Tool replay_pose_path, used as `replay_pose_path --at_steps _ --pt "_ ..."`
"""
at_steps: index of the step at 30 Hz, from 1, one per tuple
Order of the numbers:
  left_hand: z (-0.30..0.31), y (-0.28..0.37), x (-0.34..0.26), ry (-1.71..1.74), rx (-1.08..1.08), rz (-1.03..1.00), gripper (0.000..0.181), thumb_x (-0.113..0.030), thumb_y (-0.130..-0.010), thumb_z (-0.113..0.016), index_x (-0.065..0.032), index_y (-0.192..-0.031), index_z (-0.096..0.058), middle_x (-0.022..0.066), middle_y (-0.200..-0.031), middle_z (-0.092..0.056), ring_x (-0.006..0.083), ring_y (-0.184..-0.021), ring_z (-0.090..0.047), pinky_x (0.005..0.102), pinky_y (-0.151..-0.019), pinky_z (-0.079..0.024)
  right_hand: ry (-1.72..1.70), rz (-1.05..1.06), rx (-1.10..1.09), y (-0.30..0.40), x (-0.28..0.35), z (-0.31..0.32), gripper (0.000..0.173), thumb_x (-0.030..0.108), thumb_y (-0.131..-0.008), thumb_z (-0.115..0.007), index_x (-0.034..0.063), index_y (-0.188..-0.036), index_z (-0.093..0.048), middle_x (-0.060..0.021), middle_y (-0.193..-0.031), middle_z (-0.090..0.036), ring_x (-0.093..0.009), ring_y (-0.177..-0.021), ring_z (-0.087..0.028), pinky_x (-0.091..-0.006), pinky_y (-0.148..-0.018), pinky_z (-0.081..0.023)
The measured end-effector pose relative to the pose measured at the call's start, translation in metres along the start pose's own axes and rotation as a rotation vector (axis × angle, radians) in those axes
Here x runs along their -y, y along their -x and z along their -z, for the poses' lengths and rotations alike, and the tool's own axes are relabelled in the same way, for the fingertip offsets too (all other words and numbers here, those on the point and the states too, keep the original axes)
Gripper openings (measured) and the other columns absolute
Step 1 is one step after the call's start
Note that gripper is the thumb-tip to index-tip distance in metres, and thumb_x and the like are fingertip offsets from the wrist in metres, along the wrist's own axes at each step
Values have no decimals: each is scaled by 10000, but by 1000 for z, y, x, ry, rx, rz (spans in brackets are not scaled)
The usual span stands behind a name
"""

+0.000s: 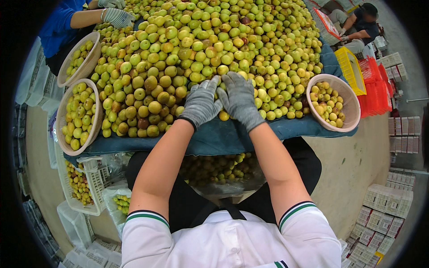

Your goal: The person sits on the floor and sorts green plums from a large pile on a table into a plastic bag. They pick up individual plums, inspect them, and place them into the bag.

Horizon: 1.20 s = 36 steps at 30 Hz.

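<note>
A large heap of yellow-green jujubes (214, 50), some with brown patches, lies on a table covered in blue cloth (218, 137). My left hand (202, 102), in a grey knit glove, rests palm down on the near side of the heap. Beside it, almost touching, my right hand (239, 98) wears a matching glove and also reaches onto the fruit. The palms and the undersides of the fingers are hidden, so whether either hand grips a jujube cannot be seen. One yellowish jujube (224, 116) lies between my wrists.
Pink plastic baskets with jujubes stand at the right (350, 100) and left (60, 117) table corners; another basket (62, 78) sits behind the left one. A co-worker's gloved hand (119, 17) touches the heap. Below left is a white crate (97, 172). A person (360, 28) sits far right.
</note>
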<state>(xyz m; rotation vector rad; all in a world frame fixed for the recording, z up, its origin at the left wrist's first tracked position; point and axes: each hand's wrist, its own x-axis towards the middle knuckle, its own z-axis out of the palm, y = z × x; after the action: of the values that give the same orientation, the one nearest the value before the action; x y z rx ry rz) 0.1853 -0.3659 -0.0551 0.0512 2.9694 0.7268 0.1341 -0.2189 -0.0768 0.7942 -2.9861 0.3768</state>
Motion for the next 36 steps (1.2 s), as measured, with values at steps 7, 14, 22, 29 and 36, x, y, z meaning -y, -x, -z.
replay_pose_path --at_steps 7,14,22,29,36 --pt "-14 61 -12 -285 -38 -334 683 -334 -809 -677 -72 -1405 -475 112 -1423 -486 305 -1306 -450 433 -1067 -382 90 111 -82 100 0 -4 622 411 -928 -562 59 -1429 -451 -131 -1510 -373 -304 -1412 -311 -533 -1180 -176" --pt "4 86 0 -182 118 -226 678 -294 -896 -621 -42 -1471 -364 182 -1479 -409 345 -1385 -365 435 -1173 -274 -262 49 -190 113 -21 23 420 243 -904 -637 16 -1255 -596 -182 -1332 -560 -350 -1288 -491 -442 -1102 -375" --pt "38 63 34 593 -167 113 362 -139 -979 -549 -15 -1319 -527 166 -1269 -608 260 -1161 -597 360 -1013 -479 3 -147 267 -12 -21 54 433 216 -895 -656 108 -1304 -562 -153 -1242 -592 -330 -1201 -565 -426 -1021 -472" --pt "57 62 33 864 -243 199 324 -117 -985 -550 -18 -1294 -559 106 -1193 -646 172 -1113 -603 310 -980 -489 -299 -394 132 -4 -70 72 325 208 -865 -627 103 -1172 -653 -173 -1031 -696 -302 -954 -673 -420 -868 -536" --pt "61 63 33 833 -232 169 314 -140 -981 -567 -6 -1265 -581 103 -1184 -656 167 -1082 -621 301 -954 -502 226 -259 646 20 -38 96 495 217 -811 -752 121 -1273 -605 -186 -1151 -663 -332 -1071 -642 -425 -928 -513"
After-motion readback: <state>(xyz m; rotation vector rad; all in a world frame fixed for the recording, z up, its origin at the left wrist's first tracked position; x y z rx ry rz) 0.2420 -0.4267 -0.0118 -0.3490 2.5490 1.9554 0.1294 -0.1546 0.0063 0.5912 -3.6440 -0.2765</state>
